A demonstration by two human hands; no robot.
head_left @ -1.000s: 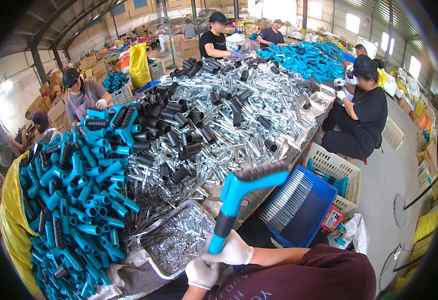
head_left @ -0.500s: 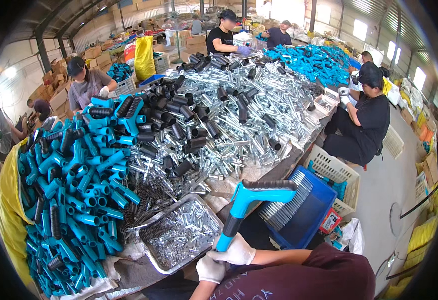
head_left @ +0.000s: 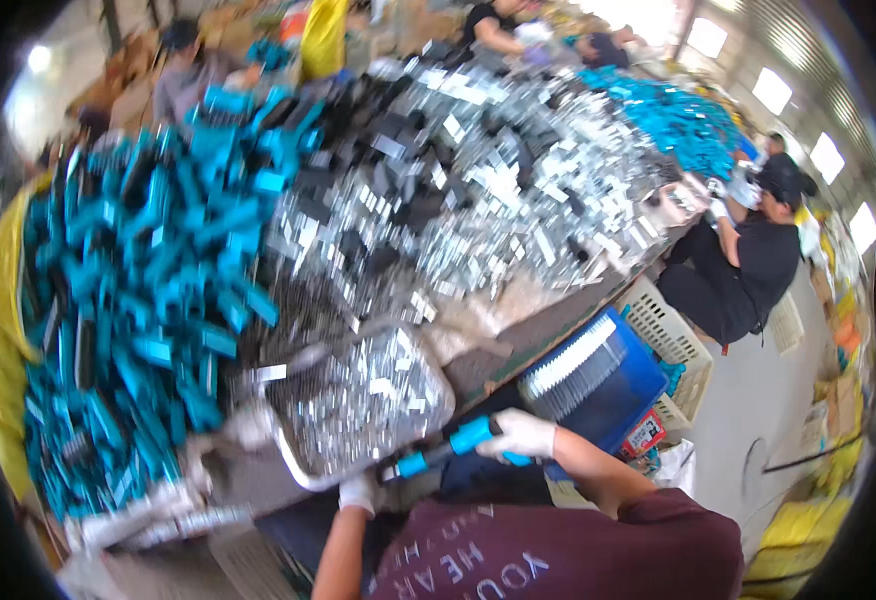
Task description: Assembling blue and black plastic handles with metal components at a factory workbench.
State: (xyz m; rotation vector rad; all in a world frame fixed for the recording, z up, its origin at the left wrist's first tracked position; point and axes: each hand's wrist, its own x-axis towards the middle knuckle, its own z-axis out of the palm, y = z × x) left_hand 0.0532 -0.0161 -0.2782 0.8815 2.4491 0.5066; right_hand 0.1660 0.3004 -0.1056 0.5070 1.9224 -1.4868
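Observation:
Gloved in white, my right hand (head_left: pixel 524 437) is closed around the thick end of a blue and black gun-shaped tool (head_left: pixel 470 436). The tool now lies nearly level across my front, its narrow end toward the left. My left hand (head_left: pixel 360 493), also gloved, is by that narrow end, just below the front rim of a metal tray (head_left: pixel 303 474). Motion blur and the tray edge hide its fingers, so whether it touches the tool is unclear. Small silvery metal parts (head_left: pixel 358 400) fill the tray.
Blue tool bodies (head_left: pixel 148 300) are heaped at left, beside silvery tubes and black sleeves (head_left: pixel 518 170). A blue bin (head_left: pixel 608 425) with rows of metal pins and a cream crate (head_left: pixel 693 375) stand at right. A person in black (head_left: pixel 748 250) sits beyond; others work around the table.
The tool has swung from upright to nearly level and lower. My right hand has shifted to its thick end; my left hand has moved left toward the tray. The view has tilted and blurred.

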